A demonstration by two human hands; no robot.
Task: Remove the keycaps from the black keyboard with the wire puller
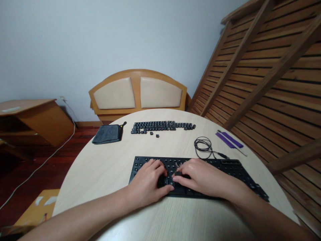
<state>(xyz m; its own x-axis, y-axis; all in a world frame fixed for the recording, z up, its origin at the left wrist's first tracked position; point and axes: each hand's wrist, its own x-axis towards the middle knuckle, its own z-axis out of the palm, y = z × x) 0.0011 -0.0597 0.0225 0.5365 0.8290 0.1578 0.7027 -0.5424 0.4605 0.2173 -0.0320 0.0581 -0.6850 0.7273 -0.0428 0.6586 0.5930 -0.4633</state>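
A black keyboard [180, 191] lies near the front of the round table, most of its keycaps off and the switch posts showing. My left hand [150, 175] rests on its left-middle part, fingers curved and thumb apart, with nothing visible in the grasp. Just beside it, my right hand [197, 172] pinches a black keycap [178, 173] between thumb and fingers, low over the keyboard. Behind, many loose keycaps [156, 126] stand in rows, and a single keycap [157, 136] sits a little in front of them.
A folded grey cloth [106, 134] lies at the table's left. The coiled keyboard cable [203, 147] is behind my right hand. Purple strips [229, 139] and a thin brush-like tool [242, 152] lie at the right edge. Wooden slats [263, 83] lean at the right.
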